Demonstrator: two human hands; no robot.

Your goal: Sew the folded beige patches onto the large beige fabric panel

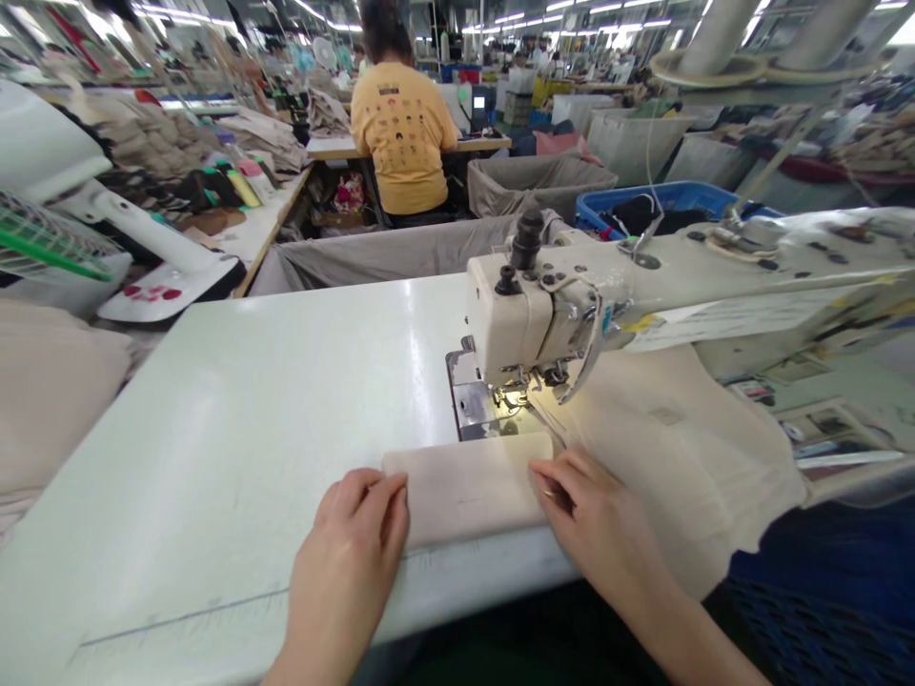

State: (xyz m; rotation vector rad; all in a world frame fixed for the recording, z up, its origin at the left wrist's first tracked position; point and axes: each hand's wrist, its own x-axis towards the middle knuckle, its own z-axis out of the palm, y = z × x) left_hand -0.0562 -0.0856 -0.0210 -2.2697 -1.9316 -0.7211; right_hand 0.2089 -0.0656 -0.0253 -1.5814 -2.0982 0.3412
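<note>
A folded beige strip of fabric [468, 491] lies flat near the front edge of the white table, just before the needle area. Its left end is pinched between the thumb and fingers of my left hand [357, 534]. At the right end my right hand [593, 505] grips the same strip, thumb against curled fingers. Behind it stands the white sewing machine [515, 314], its lamp lighting the metal needle plate [476, 400]. A larger beige fabric piece [672, 438] spreads under the machine arm, to the right of my right hand.
A ruler line [186, 615] marks the front of the table [286, 400]. Beige fabric [57, 400] is piled at left, below a white fan-like device [164, 248]. A blue crate [822, 600] is at lower right. A person in a yellow shirt [402, 138] sits ahead, beyond a grey cloth bin [372, 252].
</note>
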